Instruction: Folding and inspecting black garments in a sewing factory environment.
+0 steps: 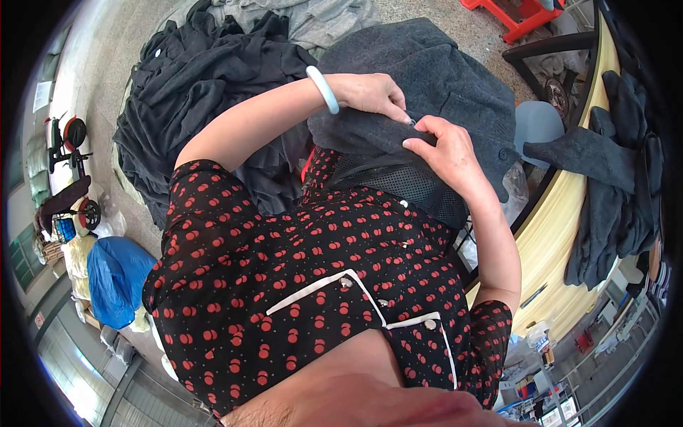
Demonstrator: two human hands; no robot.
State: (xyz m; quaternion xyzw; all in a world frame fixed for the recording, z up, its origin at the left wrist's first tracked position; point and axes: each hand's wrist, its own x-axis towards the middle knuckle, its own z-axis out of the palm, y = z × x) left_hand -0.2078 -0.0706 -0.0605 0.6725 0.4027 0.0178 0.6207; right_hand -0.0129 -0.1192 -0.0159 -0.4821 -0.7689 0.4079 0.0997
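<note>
A dark grey knit garment (pixel 434 71) lies spread over my lap, with a round button at its right side. My left hand (pixel 370 95), a pale bangle at its wrist, reaches across it and pinches the cloth near a folded edge. My right hand (pixel 449 153) meets it from the right, thumb and fingers closed on the same edge. The fingertips of both hands almost touch. A small shiny bit shows between them, too small to name. Below the fold, a dark mesh panel (pixel 384 181) lies near my body.
A heap of dark grey garments (pixel 206 92) is at the left. More dark garments (pixel 612 178) hang over a pale yellow cloth-covered surface (pixel 548 249) at the right. A red plastic stool (pixel 523 21) stands at the far right, and a blue plastic bag (pixel 117 277) at the left.
</note>
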